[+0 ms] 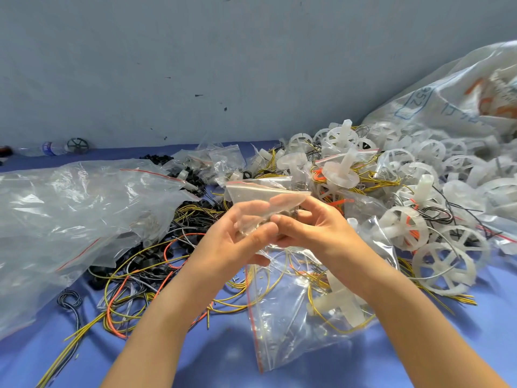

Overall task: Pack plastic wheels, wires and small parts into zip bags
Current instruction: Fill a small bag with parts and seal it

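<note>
The left hand (240, 233) and right hand (313, 228) together pinch a small clear zip bag (265, 193) (contents too blurred to name) above the blue tabletop (223, 359); beneath lies a larger red-striped clear zip bag (279, 331) holding a white plastic wheel (340, 302); a slack pinch could spill small parts into the tangled loose wires (134, 278).

Wall (195, 65): pale grey-blue, scuffed, scattered dark marks. Table (223, 359): blue surface, abutting wall. Lighting even.

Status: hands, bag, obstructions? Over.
Left hand, right hand both pinching small clear plastic zip bag, held above blue table. Larger clear red-strip zip bag with white plastic wheel lies beneath. Nothing blocking.
</note>
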A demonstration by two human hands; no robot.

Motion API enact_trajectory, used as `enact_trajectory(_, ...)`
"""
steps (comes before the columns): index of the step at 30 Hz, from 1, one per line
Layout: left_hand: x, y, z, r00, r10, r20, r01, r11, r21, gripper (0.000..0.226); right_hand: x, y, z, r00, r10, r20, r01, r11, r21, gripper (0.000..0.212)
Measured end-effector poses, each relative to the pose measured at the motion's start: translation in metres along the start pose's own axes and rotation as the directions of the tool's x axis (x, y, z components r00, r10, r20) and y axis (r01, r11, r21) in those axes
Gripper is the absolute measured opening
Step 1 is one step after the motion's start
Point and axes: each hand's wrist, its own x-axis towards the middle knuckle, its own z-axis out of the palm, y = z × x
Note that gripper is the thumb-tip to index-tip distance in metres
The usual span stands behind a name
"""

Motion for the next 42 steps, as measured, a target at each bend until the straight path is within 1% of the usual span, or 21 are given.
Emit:
enact_trajectory(1, 0.0, 0.0, 0.0, 1.0, 0.012, 0.009, -0.012, 0.999, 0.032, 0.042, 0.0, 0.0, 0.0, 1.0, 0.009, -0.003, -0.009, 1.0, 0.016, 0.023)
enact_trajectory(3, 0.0, -0.001, 0.0, 0.999, 0.042, -0.016, -0.04, 0.997, 0.065, 0.039, 0.001, 0.0, 0.0, 0.999, 0.036, -0.01, -0.036, 0.999, 0.036, 0.017)
enact_trajectory(5, 0.0, -0.002, 0.001, 0.997, 0.054, -0.047, -0.052, 0.998, 0.048, 0.035, 0.001, 0.001, 0.0, 0.998, 0.063, -0.014, -0.062, 0.998, 0.032, 0.015)
enact_trajectory(7, 0.001, -0.003, 0.004, 0.997, 0.038, -0.063, -0.039, 0.999, -0.016, 0.032, 0.001, 0.002, -0.001, 0.998, 0.062, -0.012, -0.063, 0.998, -0.019, 0.02)
enact_trajectory(9, 0.002, -0.004, 0.007, 0.996, 0.005, -0.085, -0.013, 0.996, -0.09, 0.029, 0.0, 0.001, -0.001, 0.999, 0.045, 0.019, -0.043, 0.996, -0.081, 0.032)
enact_trajectory(12, 0.004, -0.003, 0.009, 0.995, -0.053, -0.081, 0.035, 0.977, -0.21, 0.021, -0.001, -0.001, -0.003, 0.997, -0.001, 0.079, 0.007, 0.997, -0.08, 0.043)
enact_trajectory(15, 0.003, 0.0, 0.008, 0.994, -0.089, -0.06, 0.071, 0.964, -0.255, 0.022, -0.001, -0.003, -0.004, 0.996, -0.042, 0.077, 0.047, 0.997, -0.062, 0.043)
enact_trajectory(17, 0.003, 0.0, 0.006, 0.996, -0.074, -0.055, 0.06, 0.971, -0.232, 0.025, -0.001, -0.003, -0.004, 0.997, -0.043, 0.061, 0.047, 0.997, -0.065, 0.039)
enact_trajectory(20, 0.004, -0.002, 0.006, 0.999, 0.013, -0.048, -0.019, 0.991, -0.133, 0.025, -0.002, -0.001, -0.004, 0.999, -0.007, 0.046, 0.01, 0.999, -0.05, 0.03)
enact_trajectory(24, 0.003, -0.003, 0.003, 0.998, 0.057, 0.0, -0.057, 0.993, -0.102, 0.027, -0.002, 0.001, -0.002, 0.997, 0.079, -0.012, -0.078, 0.995, 0.066, 0.018)
enact_trajectory(27, 0.002, -0.003, 0.002, 0.996, 0.089, 0.01, -0.088, 0.994, -0.06, 0.026, -0.003, 0.001, -0.001, 0.992, 0.122, -0.023, -0.119, 0.986, 0.116, 0.017)
enact_trajectory(30, 0.001, -0.002, 0.004, 0.987, 0.158, 0.04, -0.158, 0.987, -0.004, 0.04, -0.003, -0.002, -0.002, 0.986, 0.164, -0.013, -0.16, 0.977, 0.139, 0.018)
enact_trajectory(32, 0.0, -0.001, 0.007, 0.981, 0.187, 0.059, -0.187, 0.982, 0.008, 0.043, -0.003, -0.003, -0.003, 0.982, 0.188, 0.003, -0.186, 0.972, 0.146, 0.015)
enact_trajectory(33, 0.0, 0.0, 0.008, 0.981, 0.188, 0.049, -0.189, 0.982, 0.01, 0.043, -0.003, -0.003, -0.003, 0.98, 0.197, 0.012, -0.197, 0.969, 0.147, 0.014)
enact_trajectory(35, 0.0, -0.001, 0.009, 0.986, 0.167, -0.013, -0.167, 0.986, 0.001, 0.04, -0.003, -0.004, -0.002, 0.978, 0.205, 0.028, -0.207, 0.966, 0.151, 0.012)
enact_trajectory(37, 0.001, -0.002, 0.01, 0.991, 0.11, -0.073, -0.114, 0.992, -0.057, 0.035, -0.003, -0.003, -0.001, 0.982, 0.182, 0.049, -0.187, 0.973, 0.135, 0.014)
enact_trajectory(39, 0.001, -0.001, 0.012, 0.995, 0.019, -0.099, -0.039, 0.978, -0.203, 0.035, -0.003, -0.004, 0.0, 0.987, 0.137, 0.078, -0.147, 0.98, 0.132, 0.018)
enact_trajectory(41, 0.001, 0.002, 0.013, 0.997, -0.056, -0.059, 0.032, 0.935, -0.352, 0.032, -0.003, -0.005, 0.0, 0.991, 0.094, 0.091, -0.101, 0.992, 0.081, 0.029)
enact_trajectory(42, 0.001, 0.005, 0.012, 0.997, -0.076, -0.015, 0.065, 0.924, -0.377, 0.029, -0.003, -0.006, 0.0, 0.993, 0.074, 0.09, -0.076, 0.997, 0.018, 0.036)
